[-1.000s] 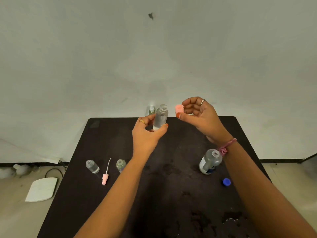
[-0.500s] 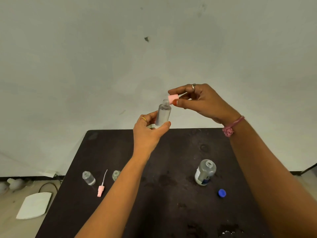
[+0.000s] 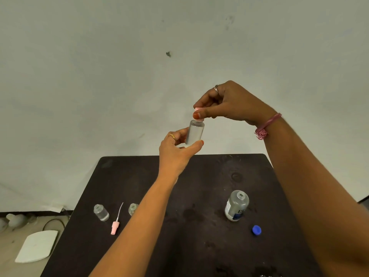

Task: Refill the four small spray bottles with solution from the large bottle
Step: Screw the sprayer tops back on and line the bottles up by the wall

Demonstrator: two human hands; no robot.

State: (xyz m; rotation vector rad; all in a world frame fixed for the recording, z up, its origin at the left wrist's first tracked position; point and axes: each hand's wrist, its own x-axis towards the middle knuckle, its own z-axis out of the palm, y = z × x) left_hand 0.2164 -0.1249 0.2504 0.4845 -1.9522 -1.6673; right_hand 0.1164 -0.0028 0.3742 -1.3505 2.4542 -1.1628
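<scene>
My left hand [image 3: 177,150] grips a small clear spray bottle [image 3: 194,133] by its lower part, upright and raised above the table. My right hand [image 3: 227,103] pinches a pink spray cap [image 3: 197,111] that sits on the bottle's neck. On the dark table [image 3: 199,246] the large bottle [image 3: 237,205] stands uncapped at the right, with its blue cap [image 3: 256,230] lying in front of it. At the left stand two small uncapped bottles [image 3: 101,212] [image 3: 133,209], the second partly hidden by my left forearm, with a loose pink spray cap and tube [image 3: 116,224] lying between them.
Wet patches [image 3: 191,213] mark the table's middle. A pale wall rises right behind the table. On the floor to the left lie a white pad [image 3: 37,246] and a dark cable [image 3: 54,222].
Both hands rose with the bottle. My right hand brought the pink cap from beside the bottle's mouth down onto its neck. The view tilted upward.
</scene>
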